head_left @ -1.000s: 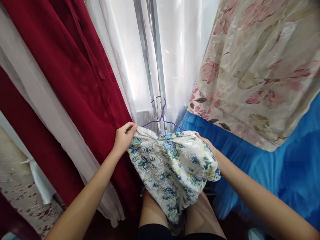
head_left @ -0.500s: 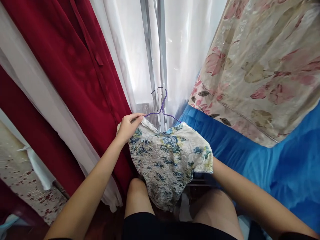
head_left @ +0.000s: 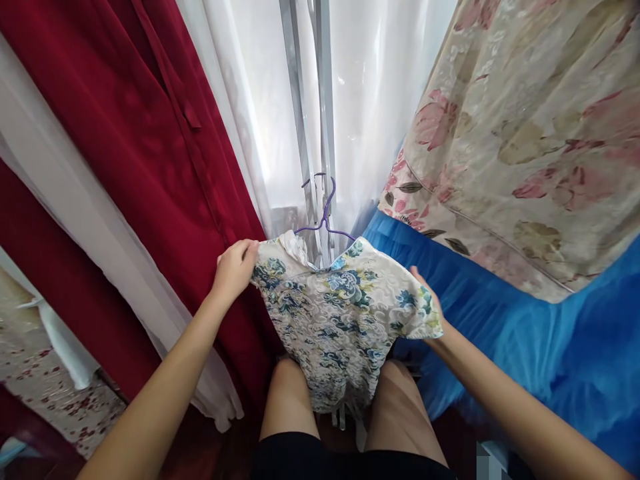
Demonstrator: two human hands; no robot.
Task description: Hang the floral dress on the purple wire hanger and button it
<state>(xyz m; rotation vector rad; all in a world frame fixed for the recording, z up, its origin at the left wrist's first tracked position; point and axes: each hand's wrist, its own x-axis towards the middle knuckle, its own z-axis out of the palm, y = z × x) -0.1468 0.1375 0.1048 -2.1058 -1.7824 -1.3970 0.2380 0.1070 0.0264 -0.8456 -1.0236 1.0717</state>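
Note:
A small white garment with blue and green flowers (head_left: 335,320) hangs on a purple wire hanger (head_left: 325,217) in front of me, over my knees. My left hand (head_left: 234,269) grips its left shoulder, fingers curled on the cloth. My right hand (head_left: 427,303) holds the right sleeve edge from underneath; most of its fingers are hidden by the fabric. The hanger's hook stands up beside the metal window frame (head_left: 313,127).
A dark red garment (head_left: 125,167) hangs at the left with white sheer cloth beside it. White curtains (head_left: 370,100) cover the window. At the right hang a beige floral fabric (head_left: 525,133) and blue tulle (head_left: 525,333). A speckled floor (head_left: 55,400) shows lower left.
My left hand slid from the collar out to the left shoulder. My right hand has come back into sight at the right sleeve. The garment shifted a little lower and spread wider.

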